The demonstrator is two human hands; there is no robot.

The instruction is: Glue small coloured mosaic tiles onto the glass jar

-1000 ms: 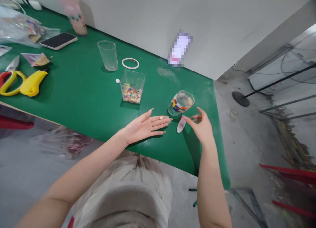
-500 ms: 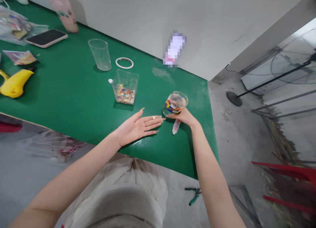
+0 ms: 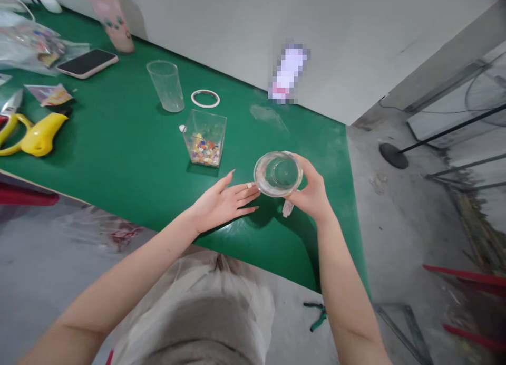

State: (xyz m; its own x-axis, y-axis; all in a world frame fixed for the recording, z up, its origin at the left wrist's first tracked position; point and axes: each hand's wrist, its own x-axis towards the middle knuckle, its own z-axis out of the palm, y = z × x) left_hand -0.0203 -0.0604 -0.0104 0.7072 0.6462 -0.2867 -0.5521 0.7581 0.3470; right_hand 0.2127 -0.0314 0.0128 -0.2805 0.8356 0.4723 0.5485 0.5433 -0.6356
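My right hand [image 3: 312, 188] grips a clear glass cup [image 3: 279, 174], its open mouth turned up toward me. The colored tiles on its side are mostly hidden from this angle. Palm up, my left hand [image 3: 221, 204] lies beside the cup with its fingers stretched out, their tips close to the rim. A small white square piece [image 3: 250, 185] rests on one of those fingers. Partly under my right hand lies a small pale tube [image 3: 288, 208]. A clear square container [image 3: 205, 141] with many colored tile pieces stands beyond my left hand.
On the green table [image 3: 130, 143] are an empty clear tumbler [image 3: 168, 88], a white ring [image 3: 205, 98], a phone [image 3: 87, 63], yellow-handled scissors [image 3: 39, 135], a plastic bag [image 3: 31, 43] and a pink cup [image 3: 113, 25]. Green-handled pliers [image 3: 316, 316] lie on the floor.
My right hand has lifted the glass cup and tipped it so its mouth faces me. My left hand keeps almost the same pose. The view has shifted slightly.
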